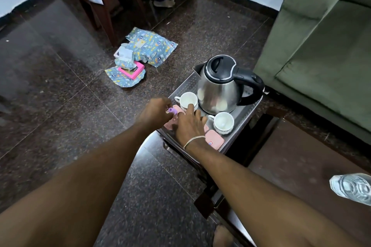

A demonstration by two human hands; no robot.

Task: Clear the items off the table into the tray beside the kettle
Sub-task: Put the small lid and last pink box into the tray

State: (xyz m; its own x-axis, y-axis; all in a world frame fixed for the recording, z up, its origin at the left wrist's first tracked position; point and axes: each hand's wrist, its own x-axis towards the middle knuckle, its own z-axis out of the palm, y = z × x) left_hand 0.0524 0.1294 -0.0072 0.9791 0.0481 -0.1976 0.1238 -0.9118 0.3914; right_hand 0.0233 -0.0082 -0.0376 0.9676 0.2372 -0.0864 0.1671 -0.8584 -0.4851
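Both forearms fill the lower part of the view, bare and stretched forward over the dark speckled floor, converging on the metal tray. On the far right edge, close to the camera, a clear plastic bottle lies over a dark wooden table. Behind it stands a green sofa.

Next in size, the tray sits on the far corner of the table, with a steel kettle at its back, black handle pointing right. Two white cups rest in the tray: one cup just left of the kettle, the other cup nearer the front. A pink flat item lies at the tray's front edge, and more pink pieces show beneath the hands.

Reaching from the left, the left hand hovers at the tray's left rim, knuckles up, fingers curled and pinched around a small purple item. Angled inward from the right, the right hand is palm down over the tray, fingers spread and bent loosely, one fingertip touching the rim of the left cup; it grips nothing that shows. A thin chain bracelet circles that wrist.

Farther off on the floor lie torn patterned wrapping paper and a pink box, beside a wooden chair.
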